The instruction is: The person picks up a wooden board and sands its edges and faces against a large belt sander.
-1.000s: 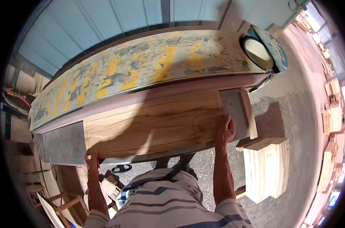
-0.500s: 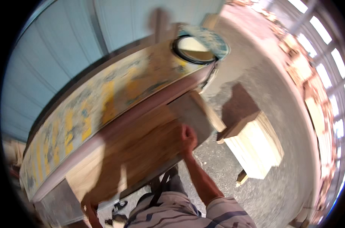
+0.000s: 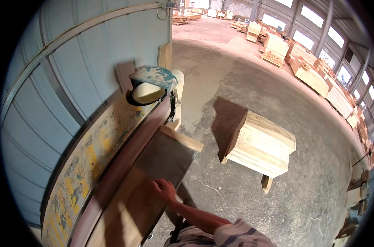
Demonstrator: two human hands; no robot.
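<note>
A brown wooden board (image 3: 131, 201) lies flat on a dark metal table (image 3: 164, 152), its long side along the reddish belt (image 3: 127, 166) of what looks like a belt sander. My right hand (image 3: 165, 191) is at the board's far end near the outer edge, its fingers bent against the wood; shadow hides part of the fingertips. My left hand is out of view. A pale wooden strip (image 3: 182, 138) stands across the far end of the table.
The machine's worn yellow-grey top (image 3: 92, 158) runs beside a blue panel wall (image 3: 76, 74). A round opening (image 3: 148, 94) with a camouflage-patterned cover (image 3: 154, 76) sits at its far end. Stacked pale boards (image 3: 259, 144) rest on the concrete floor to the right; timber piles (image 3: 310, 78) line the far side.
My view has swung right and up, so the machine and board appear farther left and steeper. My left hand has left the picture. My right hand stays at the board's far end.
</note>
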